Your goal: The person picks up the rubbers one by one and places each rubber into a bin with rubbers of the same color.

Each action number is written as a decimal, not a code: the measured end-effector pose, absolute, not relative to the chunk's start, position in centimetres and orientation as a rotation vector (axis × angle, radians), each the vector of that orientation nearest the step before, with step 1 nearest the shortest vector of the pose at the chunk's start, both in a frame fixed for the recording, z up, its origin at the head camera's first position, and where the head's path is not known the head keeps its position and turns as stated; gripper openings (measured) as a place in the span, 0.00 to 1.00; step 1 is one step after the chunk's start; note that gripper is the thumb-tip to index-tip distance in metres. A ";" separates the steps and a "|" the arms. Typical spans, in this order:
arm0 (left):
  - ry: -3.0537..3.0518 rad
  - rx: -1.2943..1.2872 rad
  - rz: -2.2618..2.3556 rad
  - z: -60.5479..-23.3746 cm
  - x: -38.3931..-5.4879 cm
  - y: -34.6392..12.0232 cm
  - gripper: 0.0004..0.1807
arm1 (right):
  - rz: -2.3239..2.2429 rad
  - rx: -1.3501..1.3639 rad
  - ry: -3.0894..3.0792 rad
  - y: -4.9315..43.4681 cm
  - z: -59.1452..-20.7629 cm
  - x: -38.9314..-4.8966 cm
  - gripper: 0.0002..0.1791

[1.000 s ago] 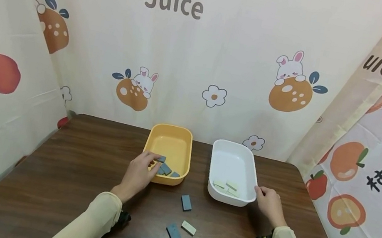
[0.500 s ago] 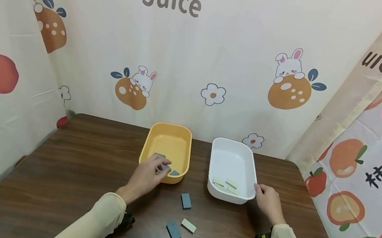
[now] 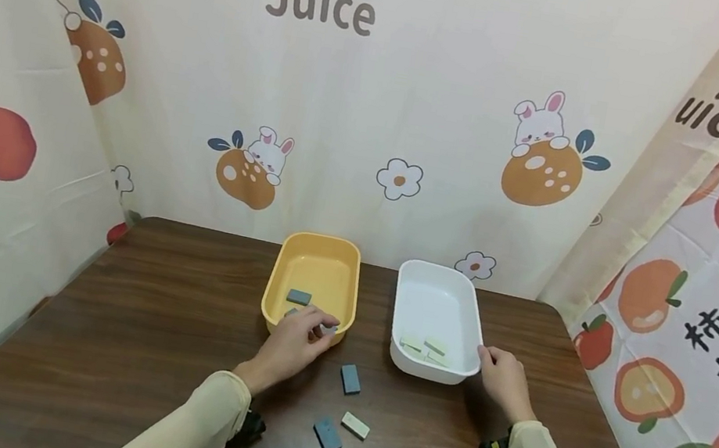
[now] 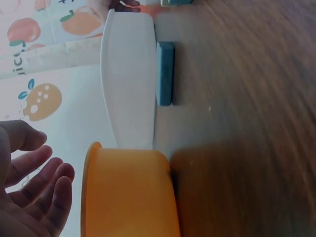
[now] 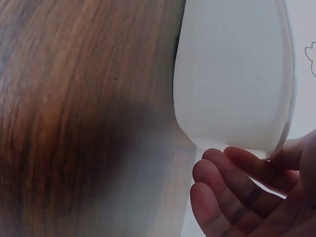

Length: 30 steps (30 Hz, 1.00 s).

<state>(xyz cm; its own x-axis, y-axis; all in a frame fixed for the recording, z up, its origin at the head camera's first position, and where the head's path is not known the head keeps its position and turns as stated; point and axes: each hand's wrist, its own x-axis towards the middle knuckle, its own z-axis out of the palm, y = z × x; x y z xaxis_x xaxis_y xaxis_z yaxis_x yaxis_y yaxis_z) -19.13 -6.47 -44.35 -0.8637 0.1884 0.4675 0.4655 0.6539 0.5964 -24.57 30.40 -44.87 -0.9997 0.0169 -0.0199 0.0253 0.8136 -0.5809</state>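
Note:
My left hand [image 3: 291, 343] hovers over the near end of the yellow bin [image 3: 326, 272], its fingers loosely bent. In the left wrist view its thumb and fingers [image 4: 37, 185] stand apart with nothing between them. Grey-blue blocks lie in that bin; one block [image 3: 299, 297] shows fully, and the hand partly covers others. At the right, my right hand [image 3: 506, 383] pinches the near right rim of the white bin [image 3: 436, 296] between thumb and forefinger, as the right wrist view confirms. Several pale green blocks [image 3: 435, 345] lie inside the white bin.
On the dark wooden table [image 3: 153, 348], in front of the bins, lie a grey-blue block [image 3: 351, 379], a pale green block [image 3: 356, 425] and another grey-blue block [image 3: 327, 437]. A printed curtain [image 3: 352, 96] hangs behind the table and along both sides.
My left hand has moved right and slightly nearer across the yellow bin, uncovering a grey-blue block at its left. The right hand stays on the white bin's rim.

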 end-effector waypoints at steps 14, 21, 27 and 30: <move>-2.728 -0.637 -1.032 -44.3 -19.0 -5.7 0.11 | -0.960 0.042 2.975 30.3 -44.8 -24.4 0.24; -2.822 -0.724 -1.007 -44.5 -18.9 -5.0 0.13 | -0.966 0.041 2.970 30.2 -44.7 -24.3 0.24; -2.894 -0.782 -0.982 -45.1 -18.9 -4.4 0.14 | -0.960 0.045 2.986 30.2 -44.8 -24.4 0.23; -2.950 -0.802 -0.948 -45.2 -18.9 -4.2 0.16 | -0.956 0.056 2.988 30.2 -44.9 -24.4 0.23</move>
<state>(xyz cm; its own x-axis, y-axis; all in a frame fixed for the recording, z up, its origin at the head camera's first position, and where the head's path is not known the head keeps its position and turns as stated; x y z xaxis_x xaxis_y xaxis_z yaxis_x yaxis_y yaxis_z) -18.89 -4.19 -45.17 -0.8729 0.4789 0.0934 0.4437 0.6993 0.5604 -24.44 30.24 -44.91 -0.9994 0.0327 -0.0149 0.0353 0.8137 -0.5803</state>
